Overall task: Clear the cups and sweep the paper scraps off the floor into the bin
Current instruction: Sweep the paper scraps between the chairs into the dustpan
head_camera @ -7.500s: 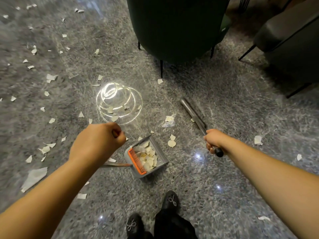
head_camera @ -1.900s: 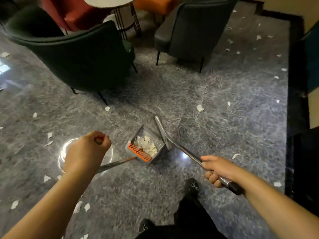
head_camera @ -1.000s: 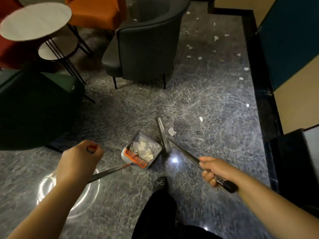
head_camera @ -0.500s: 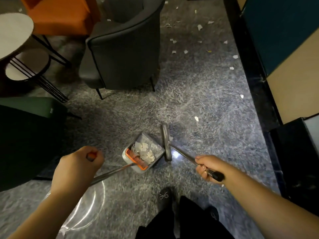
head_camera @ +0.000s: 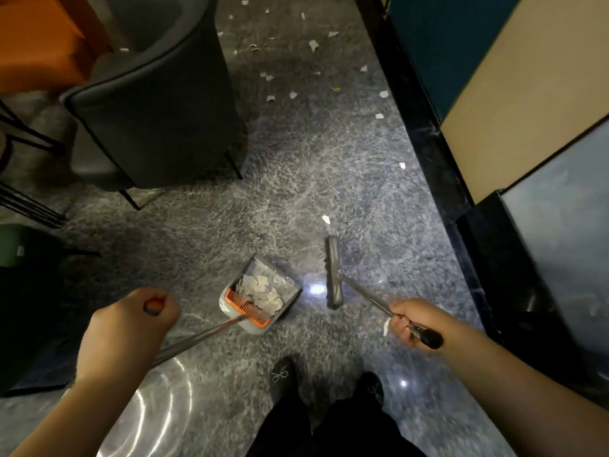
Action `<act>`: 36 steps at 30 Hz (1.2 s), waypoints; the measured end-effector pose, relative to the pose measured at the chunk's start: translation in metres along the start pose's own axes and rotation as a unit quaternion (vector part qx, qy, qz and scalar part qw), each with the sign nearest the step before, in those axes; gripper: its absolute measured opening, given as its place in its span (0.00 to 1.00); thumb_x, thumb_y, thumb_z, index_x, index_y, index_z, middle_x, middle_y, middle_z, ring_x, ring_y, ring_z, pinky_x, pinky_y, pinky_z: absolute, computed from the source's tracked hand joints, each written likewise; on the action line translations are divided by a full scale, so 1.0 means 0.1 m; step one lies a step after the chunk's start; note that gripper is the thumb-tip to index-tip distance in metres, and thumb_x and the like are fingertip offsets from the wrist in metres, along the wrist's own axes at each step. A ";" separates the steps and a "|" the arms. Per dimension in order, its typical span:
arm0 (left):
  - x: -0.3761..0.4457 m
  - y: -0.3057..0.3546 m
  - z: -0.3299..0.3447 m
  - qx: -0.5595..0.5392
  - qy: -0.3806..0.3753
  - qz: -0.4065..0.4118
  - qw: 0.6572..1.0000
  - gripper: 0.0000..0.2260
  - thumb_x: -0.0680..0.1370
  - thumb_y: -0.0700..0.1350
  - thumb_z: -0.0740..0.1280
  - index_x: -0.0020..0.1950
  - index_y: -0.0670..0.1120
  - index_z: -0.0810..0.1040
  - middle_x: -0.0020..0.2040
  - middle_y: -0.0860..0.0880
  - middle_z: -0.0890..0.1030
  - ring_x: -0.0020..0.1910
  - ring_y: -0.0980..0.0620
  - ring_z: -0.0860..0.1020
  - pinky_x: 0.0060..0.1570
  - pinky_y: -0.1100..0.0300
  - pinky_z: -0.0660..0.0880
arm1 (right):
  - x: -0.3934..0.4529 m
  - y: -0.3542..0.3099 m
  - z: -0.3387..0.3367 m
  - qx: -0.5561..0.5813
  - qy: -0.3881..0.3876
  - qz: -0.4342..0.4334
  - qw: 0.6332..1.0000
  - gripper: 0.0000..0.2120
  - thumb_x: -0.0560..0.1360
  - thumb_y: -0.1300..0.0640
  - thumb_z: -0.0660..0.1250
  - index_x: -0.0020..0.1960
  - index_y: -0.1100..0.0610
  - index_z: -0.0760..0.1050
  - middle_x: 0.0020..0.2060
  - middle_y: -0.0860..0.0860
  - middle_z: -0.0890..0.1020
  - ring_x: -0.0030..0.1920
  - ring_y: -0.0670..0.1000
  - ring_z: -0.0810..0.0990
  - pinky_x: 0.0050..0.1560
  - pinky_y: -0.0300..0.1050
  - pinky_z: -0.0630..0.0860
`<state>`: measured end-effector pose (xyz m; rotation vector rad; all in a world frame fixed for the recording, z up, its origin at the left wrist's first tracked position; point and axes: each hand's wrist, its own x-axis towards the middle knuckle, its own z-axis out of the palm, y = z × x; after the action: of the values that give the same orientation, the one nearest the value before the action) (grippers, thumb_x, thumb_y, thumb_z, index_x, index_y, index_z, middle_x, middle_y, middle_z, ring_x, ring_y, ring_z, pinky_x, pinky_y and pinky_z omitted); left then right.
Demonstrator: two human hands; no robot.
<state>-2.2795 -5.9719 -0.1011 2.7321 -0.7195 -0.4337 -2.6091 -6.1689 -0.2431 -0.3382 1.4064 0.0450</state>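
Shoes (head_camera: 283, 377) of yours, black, stand at six o'clock on the grey marbled floor (head_camera: 296, 179), dark trouser legs below them. Your left hand (head_camera: 127, 328) at about eight o'clock is fisted around the orange-tipped end of the dustpan handle (head_camera: 197, 336), a firm closed grip on it; the metal shaft runs up toward one o'clock to the dustpan (head_camera: 260, 291), which sits at the centre of your view with an orange comb edge along its near lip. Collected paper scraps (head_camera: 260, 290) fill the pan, piled together inside its grey walls. Your right hand (head_camera: 412, 319) at four o'clock curls its fingers around the broom handle (head_camera: 365, 296) just above its black end, gripping it tightly; a small white scrap shows right beside that hand. The handle slants up toward eleven o'clock to the broom head (head_camera: 333, 272), a narrow grey bar lying lengthwise on the floor just to the right of the dustpan, apart from it. One loose scrap (head_camera: 326, 219) lies just beyond the far end of the broom head. Farther out, at ten o'clock, stands a dark grey armchair (head_camera: 158, 103) with an orange chair (head_camera: 36, 41) behind it. At twelve o'clock more scattered scraps (head_camera: 290, 70) dot the floor, and a teal and beige wall (head_camera: 494, 61) runs along your two o'clock side.
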 end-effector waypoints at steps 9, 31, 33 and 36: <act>-0.31 0.66 0.41 -0.008 -0.032 0.048 0.998 0.09 0.75 0.47 0.70 0.36 0.56 0.75 0.33 0.48 0.80 0.36 0.43 0.76 0.39 0.53 0.73 | -0.26 0.16 -0.96 -0.037 0.077 -0.045 0.995 0.09 0.81 0.63 0.54 0.49 0.53 0.70 0.23 0.52 0.69 0.18 0.45 0.65 0.19 0.33 0.62; -0.58 2.01 1.21 0.037 -0.123 0.221 0.967 0.08 0.76 0.51 0.69 0.37 0.55 0.77 0.30 0.58 0.76 0.35 0.46 0.74 0.38 0.52 0.73 | -0.91 1.17 -2.39 0.057 0.249 -0.064 0.965 0.06 0.79 0.66 0.54 0.47 0.58 0.67 0.24 0.55 0.67 0.21 0.49 0.63 0.26 0.37 0.59; -0.56 2.02 1.23 0.036 -0.116 0.219 0.968 0.06 0.75 0.52 0.70 0.39 0.56 0.77 0.31 0.58 0.76 0.37 0.45 0.74 0.39 0.52 0.72 | -0.84 1.24 -2.49 0.052 0.264 -0.049 0.962 0.04 0.79 0.66 0.54 0.51 0.63 0.67 0.25 0.56 0.67 0.22 0.49 0.63 0.27 0.38 0.60; -0.47 1.94 1.23 0.034 -0.100 0.231 0.967 0.06 0.75 0.53 0.70 0.38 0.57 0.78 0.32 0.53 0.79 0.36 0.43 0.78 0.37 0.51 0.75 | -0.70 1.31 -2.58 0.026 0.281 -0.024 0.959 0.09 0.79 0.66 0.54 0.57 0.61 0.68 0.23 0.56 0.68 0.20 0.49 0.63 0.26 0.38 0.61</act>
<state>-2.4458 -6.1331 -0.1377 2.4853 -1.4026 -0.5820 -2.8984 -6.0991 -0.2340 -0.3565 1.9575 -0.1400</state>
